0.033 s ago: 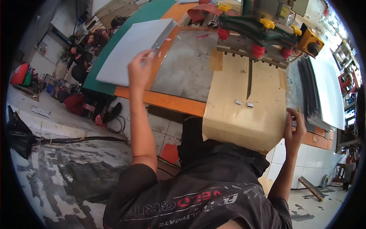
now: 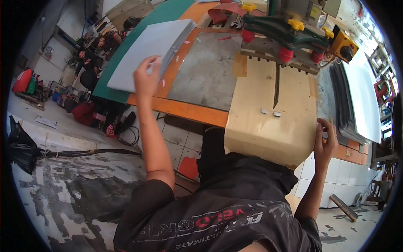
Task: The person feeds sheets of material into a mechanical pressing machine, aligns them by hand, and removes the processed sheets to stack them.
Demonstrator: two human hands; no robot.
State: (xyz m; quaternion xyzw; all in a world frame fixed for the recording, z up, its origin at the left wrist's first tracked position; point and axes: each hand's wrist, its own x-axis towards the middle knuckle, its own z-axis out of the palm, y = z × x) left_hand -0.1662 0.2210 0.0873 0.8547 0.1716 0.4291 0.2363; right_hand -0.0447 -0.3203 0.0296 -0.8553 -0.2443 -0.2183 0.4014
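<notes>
My left hand (image 2: 147,77) is raised over the near right part of a thick stack of pale sheets (image 2: 147,52). Its fingers are bent and a pale gap shows between them; I see nothing held. At the right edge of a beige board (image 2: 268,134), my right hand (image 2: 325,137) rests with loosely curved fingers, the thumb apart from them. The board curves down at its near end. Two small light blocks, a left one (image 2: 264,111) and a right one (image 2: 277,114), lie on it near a long dark slot (image 2: 276,88).
A green press head (image 2: 277,27) with yellow knobs and red pads stands over the board's far end. A yellow control box (image 2: 344,46) hangs beside it. Dark and white sheets (image 2: 361,96) are stacked at right. A grey plate (image 2: 205,71) lies left of the board. People sit at far left.
My left hand has moved a little left, away from the stack's right edge and further over the sheets. My right hand stays at the board's edge. The view has shifted slightly.
</notes>
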